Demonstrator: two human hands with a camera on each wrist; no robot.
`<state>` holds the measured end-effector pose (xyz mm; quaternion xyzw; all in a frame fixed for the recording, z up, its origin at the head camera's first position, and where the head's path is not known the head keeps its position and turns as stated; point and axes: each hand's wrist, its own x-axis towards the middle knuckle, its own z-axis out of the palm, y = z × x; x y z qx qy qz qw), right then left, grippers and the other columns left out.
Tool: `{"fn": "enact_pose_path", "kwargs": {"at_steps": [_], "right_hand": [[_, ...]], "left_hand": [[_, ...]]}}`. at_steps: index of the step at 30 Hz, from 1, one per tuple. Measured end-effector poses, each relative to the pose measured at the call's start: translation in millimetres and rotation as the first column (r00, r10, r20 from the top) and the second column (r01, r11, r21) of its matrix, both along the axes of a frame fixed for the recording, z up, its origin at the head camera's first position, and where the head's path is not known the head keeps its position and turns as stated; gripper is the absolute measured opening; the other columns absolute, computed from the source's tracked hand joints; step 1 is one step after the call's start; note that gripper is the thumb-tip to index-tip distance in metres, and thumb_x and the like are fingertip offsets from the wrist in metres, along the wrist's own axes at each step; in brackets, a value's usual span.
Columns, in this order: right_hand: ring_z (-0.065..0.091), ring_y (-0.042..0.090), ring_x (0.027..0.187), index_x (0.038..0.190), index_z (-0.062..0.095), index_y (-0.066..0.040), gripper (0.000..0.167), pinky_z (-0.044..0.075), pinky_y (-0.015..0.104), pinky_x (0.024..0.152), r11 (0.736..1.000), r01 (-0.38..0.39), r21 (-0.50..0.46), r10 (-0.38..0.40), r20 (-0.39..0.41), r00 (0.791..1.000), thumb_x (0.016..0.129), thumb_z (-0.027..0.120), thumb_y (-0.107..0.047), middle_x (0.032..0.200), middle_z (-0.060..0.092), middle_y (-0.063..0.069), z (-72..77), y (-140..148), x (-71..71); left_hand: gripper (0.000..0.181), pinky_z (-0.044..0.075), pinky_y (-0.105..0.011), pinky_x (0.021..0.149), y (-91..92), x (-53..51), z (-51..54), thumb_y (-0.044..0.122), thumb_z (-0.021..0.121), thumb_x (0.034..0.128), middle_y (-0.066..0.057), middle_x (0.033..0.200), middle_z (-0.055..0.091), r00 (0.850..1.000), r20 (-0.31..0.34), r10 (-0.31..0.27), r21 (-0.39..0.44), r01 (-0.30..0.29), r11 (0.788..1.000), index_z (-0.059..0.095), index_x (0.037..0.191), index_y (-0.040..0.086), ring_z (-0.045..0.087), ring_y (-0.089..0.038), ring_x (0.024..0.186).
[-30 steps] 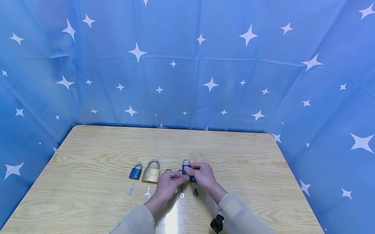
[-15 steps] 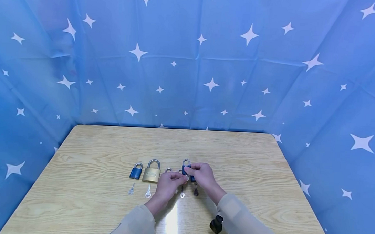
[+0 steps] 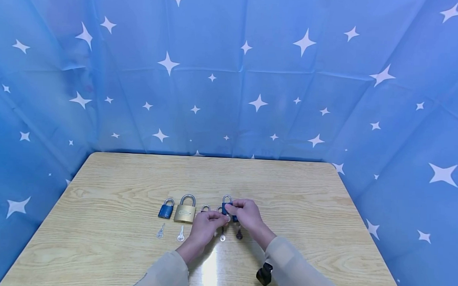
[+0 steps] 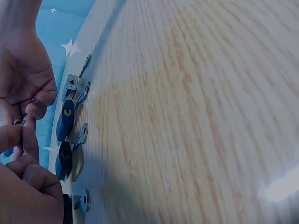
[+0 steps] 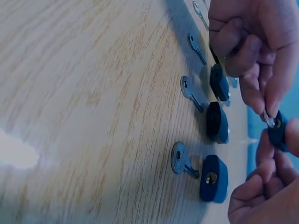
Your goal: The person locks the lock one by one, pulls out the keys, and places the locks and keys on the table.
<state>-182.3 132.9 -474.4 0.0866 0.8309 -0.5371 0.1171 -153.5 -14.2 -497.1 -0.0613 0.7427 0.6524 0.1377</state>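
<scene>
My right hand (image 3: 250, 216) holds a small blue padlock (image 5: 279, 133) above the table, its shackle pointing away from me. Between thumb and forefinger, my left hand (image 3: 205, 227) pinches a small silver key (image 5: 269, 120). The key meets the padlock at its keyhole face; how deep it sits cannot be seen. Behind my hands, partly covered, lie more small padlocks, including a blue padlock (image 5: 214, 178) and a darker blue padlock (image 5: 217, 122). Below these on the table are a round-headed key (image 5: 178, 157) and another key (image 5: 187, 88).
To the left lie a blue padlock (image 3: 165, 210) and a large brass padlock (image 3: 185, 213), with a key (image 3: 160, 232) and a second key (image 3: 181, 234) in front of them. The wooden table (image 3: 97, 239) ends at a blue star-patterned curtain (image 3: 215, 96).
The held padlock has dipped very slightly. Both hands otherwise keep nearly the same place and hold; the things on the table have not moved.
</scene>
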Motion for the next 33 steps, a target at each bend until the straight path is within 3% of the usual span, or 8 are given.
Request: {"fn": "enact_pose_path", "kwargs": {"at_steps": [8, 22, 30, 33], "right_hand": [[0.058, 0.016, 0.090, 0.099, 0.073, -0.006, 0.027, 0.045, 0.026, 0.073, 0.999, 0.033, 0.002, -0.033, -0.002, 0.999, 0.089, 0.071, -0.031, 0.097, 0.070, 0.005, 0.0, 0, -1.7], [0.058, 0.016, 0.087, 0.100, 0.074, -0.006, 0.030, 0.044, 0.026, 0.070, 0.994, 0.102, 0.026, -0.101, -0.008, 0.995, 0.086, 0.074, -0.033, 0.096, 0.070, 0.004, 1.6, -3, -0.3], [0.058, 0.022, 0.110, 0.109, 0.071, -0.006, 0.035, 0.046, 0.041, 0.097, 0.989, 0.138, -0.050, -0.137, 0.022, 0.990, 0.090, 0.069, -0.035, 0.113, 0.068, 0.008, 11.3, 5, -8.5], [0.058, 0.025, 0.114, 0.111, 0.070, -0.006, 0.037, 0.045, 0.045, 0.101, 0.991, 0.127, -0.049, -0.125, 0.033, 0.992, 0.089, 0.070, -0.036, 0.117, 0.067, 0.009, 15.9, 6, -10.7]], "left_hand": [[0.026, 0.051, -0.033, 0.082, 2.1, -1.0, 1.5, 0.026, 0.073, 0.0864, -0.011, 0.095, 0.075, 1.000, 0.012, 0.022, 0.014, -0.023, 1.000, 0.073, 0.100, 0.005, 0.069, -0.019, 0.091], [0.021, 0.052, -0.033, 0.083, 7.5, 0.6, 2.6, 0.022, 0.074, 0.0856, -0.011, 0.092, 0.076, 0.999, 0.004, 0.045, 0.005, -0.045, 0.999, 0.073, 0.098, 0.005, 0.071, -0.019, 0.088], [0.021, 0.054, -0.034, 0.079, 6.2, 2.1, 6.5, 0.024, 0.075, 0.0845, -0.007, 0.089, 0.075, 1.000, 0.020, 0.004, 0.010, -0.004, 1.000, 0.074, 0.096, 0.006, 0.069, -0.022, 0.085], [0.021, 0.053, -0.033, 0.080, 6.0, 1.2, 8.5, 0.024, 0.074, 0.0844, -0.006, 0.089, 0.075, 1.000, 0.015, 0.007, 0.008, -0.007, 1.000, 0.074, 0.096, 0.007, 0.069, -0.021, 0.085]]}}
